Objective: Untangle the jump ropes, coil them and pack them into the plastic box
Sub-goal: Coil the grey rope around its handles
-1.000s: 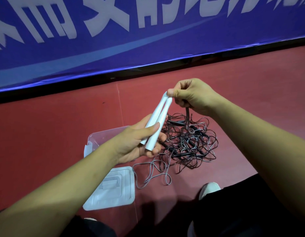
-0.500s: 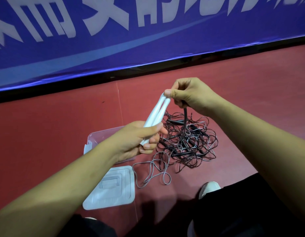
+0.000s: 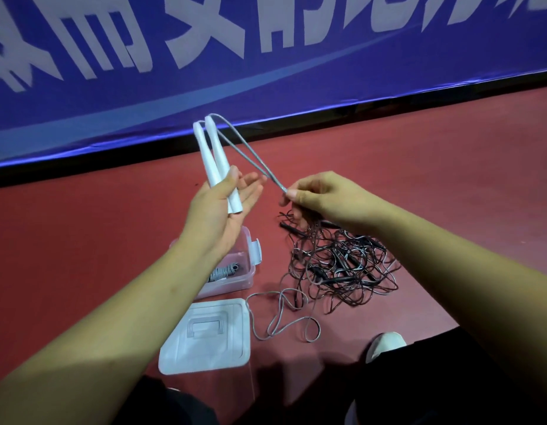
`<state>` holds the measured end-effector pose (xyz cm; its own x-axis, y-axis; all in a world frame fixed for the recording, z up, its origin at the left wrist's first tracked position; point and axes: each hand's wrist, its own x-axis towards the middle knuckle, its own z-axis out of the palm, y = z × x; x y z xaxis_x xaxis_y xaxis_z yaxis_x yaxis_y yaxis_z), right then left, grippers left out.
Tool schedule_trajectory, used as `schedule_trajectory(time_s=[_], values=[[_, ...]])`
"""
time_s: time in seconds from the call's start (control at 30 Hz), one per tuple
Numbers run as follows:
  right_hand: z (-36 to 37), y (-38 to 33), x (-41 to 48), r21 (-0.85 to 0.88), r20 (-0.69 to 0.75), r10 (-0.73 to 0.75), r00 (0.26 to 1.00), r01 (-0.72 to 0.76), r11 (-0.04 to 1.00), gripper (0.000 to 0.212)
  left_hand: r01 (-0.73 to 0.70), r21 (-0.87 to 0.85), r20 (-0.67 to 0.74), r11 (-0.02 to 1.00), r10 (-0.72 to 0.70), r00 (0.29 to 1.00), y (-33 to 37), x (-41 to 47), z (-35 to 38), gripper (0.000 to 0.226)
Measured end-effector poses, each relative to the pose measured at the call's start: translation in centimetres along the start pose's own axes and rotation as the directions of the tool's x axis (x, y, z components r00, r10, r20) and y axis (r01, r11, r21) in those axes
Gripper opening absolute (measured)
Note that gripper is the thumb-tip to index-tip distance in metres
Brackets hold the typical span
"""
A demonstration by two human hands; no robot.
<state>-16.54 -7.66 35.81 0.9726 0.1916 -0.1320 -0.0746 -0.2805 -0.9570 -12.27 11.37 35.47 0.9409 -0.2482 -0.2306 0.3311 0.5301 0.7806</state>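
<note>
The left hand is held up with its palm turned inward, the fingers stretched out and slightly spread, while the thumb is pressed across two white handles so that they are clamped side by side against the palm, their narrow ends pointing up toward the blue banner. Below this wrist, on the red floor, the plastic box is seen open, with one coiled rope lying inside it; its lid lies flat just in front of it. From the tips of the handles a grey cord is led in a doubled arc down to the right hand, where it is pinched between thumb and curled fingers. Under the right hand the tangle of dark ropes is heaped on the floor, right of the box, with a loose grey loop trailing from it toward the lid. A pale shoe is visible lower right.
</note>
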Motion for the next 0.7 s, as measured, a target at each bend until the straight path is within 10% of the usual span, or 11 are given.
schedule_trajectory(time_s=[0.27,0.47,0.7], values=[[3.1,-0.4,-0.8,0.035,0.074,-0.004,0.997,0.001,0.999,0.022,-0.004,-0.130,-0.014,0.991,0.002,1.000,0.6,0.2,-0.2,0.022],[4.3,0.3,-0.3,0.440,0.129,0.101,0.986,-0.149,0.886,0.023,0.047,-0.197,-0.042,0.979,-0.057,0.998,1.2,-0.1,0.3,0.022],[5.3,0.2,-0.6,0.296,0.167,0.176,0.970,-0.219,0.930,0.028,0.144,0.031,-0.026,0.989,-0.143,0.989,0.6,0.2,-0.2,0.043]])
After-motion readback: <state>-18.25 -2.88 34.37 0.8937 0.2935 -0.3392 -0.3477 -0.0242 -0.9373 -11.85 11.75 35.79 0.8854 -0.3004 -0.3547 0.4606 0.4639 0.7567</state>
